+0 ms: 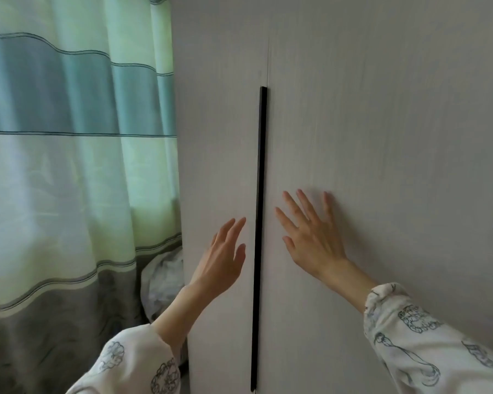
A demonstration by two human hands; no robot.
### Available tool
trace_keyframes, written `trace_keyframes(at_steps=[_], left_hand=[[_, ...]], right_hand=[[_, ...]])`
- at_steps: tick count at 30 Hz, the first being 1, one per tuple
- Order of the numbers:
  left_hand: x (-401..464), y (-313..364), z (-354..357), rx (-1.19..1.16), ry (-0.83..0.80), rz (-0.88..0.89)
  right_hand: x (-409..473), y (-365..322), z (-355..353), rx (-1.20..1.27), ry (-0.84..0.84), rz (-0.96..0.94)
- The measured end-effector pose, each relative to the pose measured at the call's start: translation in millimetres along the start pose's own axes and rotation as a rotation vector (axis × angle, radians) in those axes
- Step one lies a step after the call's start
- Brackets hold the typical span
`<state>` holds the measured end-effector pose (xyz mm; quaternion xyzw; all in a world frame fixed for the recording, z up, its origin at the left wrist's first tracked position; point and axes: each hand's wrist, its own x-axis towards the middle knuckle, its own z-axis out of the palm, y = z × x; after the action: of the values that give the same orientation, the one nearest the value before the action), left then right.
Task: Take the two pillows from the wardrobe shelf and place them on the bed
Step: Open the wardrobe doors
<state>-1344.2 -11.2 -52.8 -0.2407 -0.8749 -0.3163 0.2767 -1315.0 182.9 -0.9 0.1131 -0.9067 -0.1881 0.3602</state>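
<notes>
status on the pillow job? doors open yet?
Done: nothing visible. Both wardrobe doors look shut, and no pillows or bed are in view.
In hand: the left hand and right hand are open and empty, one on each side of the black vertical handle strip. The right lies flat against its door; the left is at its door, contact unclear.
Left: open the doors, take both pillows, put them on the bed.

Wardrobe (367, 123) with pale grey-white wood-grain doors, both shut, left door (219, 137) narrow, right door (382, 137) wide, long black vertical handle strip (259, 223) ran down the seam between them, shelf and pillows concealed, bed out of view
</notes>
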Motion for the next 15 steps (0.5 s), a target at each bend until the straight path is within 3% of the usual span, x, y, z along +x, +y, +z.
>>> trace_keyframes(at_steps=[6, 15], left_hand=[[65, -34, 26, -0.196, -0.035, 0.159], [79, -37, 60, -0.551, -0.102, 0.117]], right_hand=[[21, -21, 35, -0.31, -0.172, 0.196], [29, -37, 45, -0.392, -0.256, 0.364]])
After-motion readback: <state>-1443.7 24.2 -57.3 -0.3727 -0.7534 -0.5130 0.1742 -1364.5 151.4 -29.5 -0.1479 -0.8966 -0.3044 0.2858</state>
